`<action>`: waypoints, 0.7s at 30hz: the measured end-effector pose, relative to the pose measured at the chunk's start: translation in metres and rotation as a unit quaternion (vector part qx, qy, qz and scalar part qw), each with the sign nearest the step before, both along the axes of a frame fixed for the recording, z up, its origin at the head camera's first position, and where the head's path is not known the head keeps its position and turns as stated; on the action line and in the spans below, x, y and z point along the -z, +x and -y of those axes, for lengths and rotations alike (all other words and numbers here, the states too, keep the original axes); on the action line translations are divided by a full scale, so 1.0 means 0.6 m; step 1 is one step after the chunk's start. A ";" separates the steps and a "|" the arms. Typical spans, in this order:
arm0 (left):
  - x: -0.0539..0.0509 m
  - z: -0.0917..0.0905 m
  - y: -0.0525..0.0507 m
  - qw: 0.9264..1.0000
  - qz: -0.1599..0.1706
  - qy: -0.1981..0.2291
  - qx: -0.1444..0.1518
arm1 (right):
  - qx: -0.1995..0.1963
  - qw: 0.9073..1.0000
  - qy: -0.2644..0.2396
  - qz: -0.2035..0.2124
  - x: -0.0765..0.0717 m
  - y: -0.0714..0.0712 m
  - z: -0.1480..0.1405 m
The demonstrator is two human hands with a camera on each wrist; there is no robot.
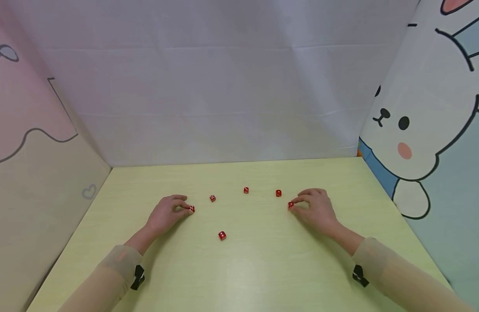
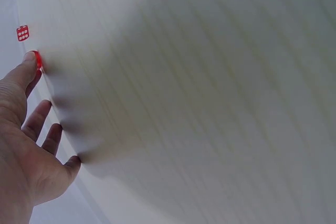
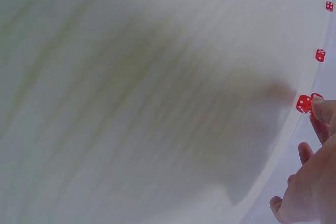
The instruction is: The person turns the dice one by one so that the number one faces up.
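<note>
My left hand [image 1: 168, 215] pinches a red die [image 1: 192, 209] with white dots between thumb and fingertips at the table. In the left wrist view the thumb covers much of that held die [image 2: 38, 60]. On the other side, my right hand [image 1: 315, 210] holds another red die [image 1: 291, 205] by thumb and fingers, partly hidden by the fingertips. Two loose red dice, one [image 1: 212, 198] near the left hand and one [image 1: 278, 193] near the right, lie just inward of the held ones. A further die [image 1: 246, 190] sits between them, farther back.
One more red die [image 1: 222, 235] lies nearer the front of the pale yellow table [image 1: 239, 273]. A white cloth wall [image 1: 223, 95] rises behind the table. Printed panels stand at the left [image 1: 36, 195] and the right, the latter with a cartoon animal [image 1: 422, 130].
</note>
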State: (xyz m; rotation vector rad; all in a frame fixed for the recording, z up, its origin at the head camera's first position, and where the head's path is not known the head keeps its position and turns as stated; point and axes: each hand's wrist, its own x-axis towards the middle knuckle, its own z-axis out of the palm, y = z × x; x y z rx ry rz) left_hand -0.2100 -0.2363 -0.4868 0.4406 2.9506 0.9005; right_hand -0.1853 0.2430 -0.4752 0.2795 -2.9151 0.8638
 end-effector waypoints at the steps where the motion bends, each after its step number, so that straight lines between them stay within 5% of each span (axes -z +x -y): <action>1: 0.000 0.000 0.000 1.000 0.000 0.000 0.001 | -0.002 1.000 0.001 -0.003 -0.001 -0.002 -0.001; 21: 0.016 0.000 -0.009 1.000 0.004 0.001 0.001 | 0.000 1.000 0.006 -0.016 -0.009 -0.037 -0.001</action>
